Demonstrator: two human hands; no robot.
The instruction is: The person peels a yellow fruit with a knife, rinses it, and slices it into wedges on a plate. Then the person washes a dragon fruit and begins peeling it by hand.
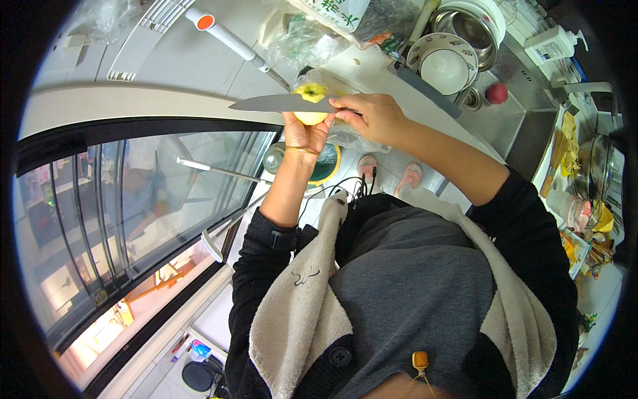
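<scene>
My left hand (305, 135) cups a yellow, apple-like fruit (310, 118) from below. Some yellow-green skin shows around its stem end, while the lower part looks pale and peeled. In my right hand (376, 117) is a kitchen knife (279, 103) with a wide grey blade. The blade lies across the fruit, its tip pointing left, and hides the fruit's middle. My right fingers close around the handle and the base of the blade, hiding most of the handle. Clear plastic bags (344, 134) lie just beyond and below my hands.
At right, a steel sink (503, 134) holds a red round fruit (496, 93). A flower-patterned bowl (442, 65) and steel pot (486, 42) stand beside it, near a white pump bottle (551, 46). A glass sliding door (199, 159) and a green bin (326, 167) are at left.
</scene>
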